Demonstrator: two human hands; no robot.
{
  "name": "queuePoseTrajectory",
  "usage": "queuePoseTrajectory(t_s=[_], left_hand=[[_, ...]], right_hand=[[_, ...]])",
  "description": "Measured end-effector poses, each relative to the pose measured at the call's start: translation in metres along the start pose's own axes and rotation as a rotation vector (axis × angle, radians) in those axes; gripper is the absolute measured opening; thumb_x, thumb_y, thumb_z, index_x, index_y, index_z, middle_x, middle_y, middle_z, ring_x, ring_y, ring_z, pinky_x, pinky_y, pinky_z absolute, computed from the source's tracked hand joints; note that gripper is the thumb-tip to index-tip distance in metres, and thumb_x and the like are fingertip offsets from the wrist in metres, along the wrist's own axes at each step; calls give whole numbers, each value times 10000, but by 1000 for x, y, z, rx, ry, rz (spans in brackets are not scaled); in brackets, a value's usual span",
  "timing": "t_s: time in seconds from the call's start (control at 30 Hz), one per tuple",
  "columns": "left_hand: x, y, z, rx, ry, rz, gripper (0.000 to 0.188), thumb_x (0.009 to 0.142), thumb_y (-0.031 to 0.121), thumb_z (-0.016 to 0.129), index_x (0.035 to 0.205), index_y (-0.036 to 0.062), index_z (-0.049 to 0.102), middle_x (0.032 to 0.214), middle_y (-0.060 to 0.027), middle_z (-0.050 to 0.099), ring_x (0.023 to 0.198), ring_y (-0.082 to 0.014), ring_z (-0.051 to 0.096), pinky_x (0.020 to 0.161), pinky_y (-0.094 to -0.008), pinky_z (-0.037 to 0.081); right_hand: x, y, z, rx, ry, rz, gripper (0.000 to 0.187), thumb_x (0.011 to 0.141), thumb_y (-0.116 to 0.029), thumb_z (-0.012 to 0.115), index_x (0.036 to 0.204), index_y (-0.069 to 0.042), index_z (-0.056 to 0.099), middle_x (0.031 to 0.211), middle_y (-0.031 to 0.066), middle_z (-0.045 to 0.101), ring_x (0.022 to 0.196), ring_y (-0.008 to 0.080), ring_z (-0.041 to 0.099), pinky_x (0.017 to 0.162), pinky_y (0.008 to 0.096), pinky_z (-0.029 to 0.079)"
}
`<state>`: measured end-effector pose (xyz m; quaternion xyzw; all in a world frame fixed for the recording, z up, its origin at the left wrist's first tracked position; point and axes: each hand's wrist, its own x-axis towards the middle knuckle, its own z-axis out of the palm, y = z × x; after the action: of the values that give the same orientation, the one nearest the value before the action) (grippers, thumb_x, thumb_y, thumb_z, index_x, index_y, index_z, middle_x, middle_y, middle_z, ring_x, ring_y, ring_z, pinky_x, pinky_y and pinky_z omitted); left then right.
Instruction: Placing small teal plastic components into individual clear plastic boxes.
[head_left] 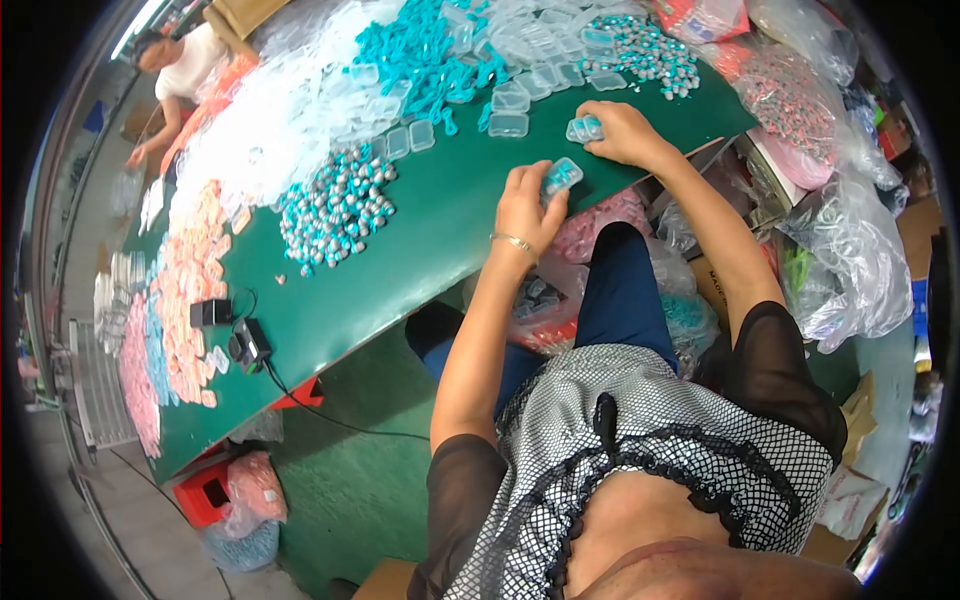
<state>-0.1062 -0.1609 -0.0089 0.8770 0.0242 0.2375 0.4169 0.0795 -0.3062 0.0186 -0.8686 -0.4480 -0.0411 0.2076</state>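
My left hand (528,212), with a bracelet at its wrist, is closed around a small clear plastic case (564,175) with turquoise pieces inside. It is over the near edge of the green table. Further right, my right hand (622,134) grips another small clear case (581,130) with turquoise and whitish parts showing in it; its fingers hide part of it. Empty-looking clear cases (508,125) lie on the table just left of my right hand. Beyond them is a pile of turquoise cords (425,60).
Small grey-and-turquoise pieces are heaped on the green table (440,225) at centre left (335,210) and far right (650,55). Peach cases (195,275) and a black device with a cable (248,345) lie left. Filled plastic bags (800,110) crowd the right. A person (185,65) works far left.
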Motion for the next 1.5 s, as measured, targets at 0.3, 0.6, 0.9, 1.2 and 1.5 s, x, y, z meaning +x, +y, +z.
queuePoseTrajectory(t_s=[0.3, 0.6, 0.9, 1.2, 1.5], left_hand=[[-146, -51, -26, -692, -429, -672, 374, 795, 153, 640, 1135, 6, 586, 892, -65, 599, 843, -136, 566, 711, -258, 460], [-160, -175, 120, 23, -485, -860, 446, 725, 335, 649, 1083, 69, 643, 1150, -221, 603, 1090, -360, 570, 938, -411, 427], [-167, -152, 82, -464, -578, -706, 465, 850, 153, 621, 1259, -2, 463, 1141, -122, 584, 991, -221, 591, 870, -321, 468], [-30, 14, -85, -763, -468, -193, 240, 895, 153, 621, 1075, -2, 589, 958, -22, 618, 858, -89, 568, 767, -240, 471], [37, -72, -55, -323, -39, -126, 206, 852, 83, 611, 1010, -45, 640, 924, -100, 680, 843, -142, 635, 754, -275, 504]], right_hand=[[-108, -98, 72, 889, -640, -46, 370, 663, -125, 730, 1000, -41, 604, 857, 53, 630, 790, 111, 587, 702, 277, 484], [-153, -27, 321, 424, -976, 539, 468, 696, -288, 700, 1040, 8, 584, 815, 181, 665, 687, 269, 669, 626, 357, 546], [-161, -24, 264, 653, -806, 168, 254, 762, -169, 630, 954, -2, 627, 820, 156, 665, 715, 197, 650, 644, 326, 509], [6, -81, -11, 592, -60, -252, 142, 827, -123, 629, 933, -29, 630, 923, 72, 643, 839, 183, 610, 721, 320, 485], [63, -58, 55, -48, 177, 7, 582, 707, -318, 754, 1209, -113, 543, 1114, 124, 541, 1074, 309, 495, 876, 463, 402]])
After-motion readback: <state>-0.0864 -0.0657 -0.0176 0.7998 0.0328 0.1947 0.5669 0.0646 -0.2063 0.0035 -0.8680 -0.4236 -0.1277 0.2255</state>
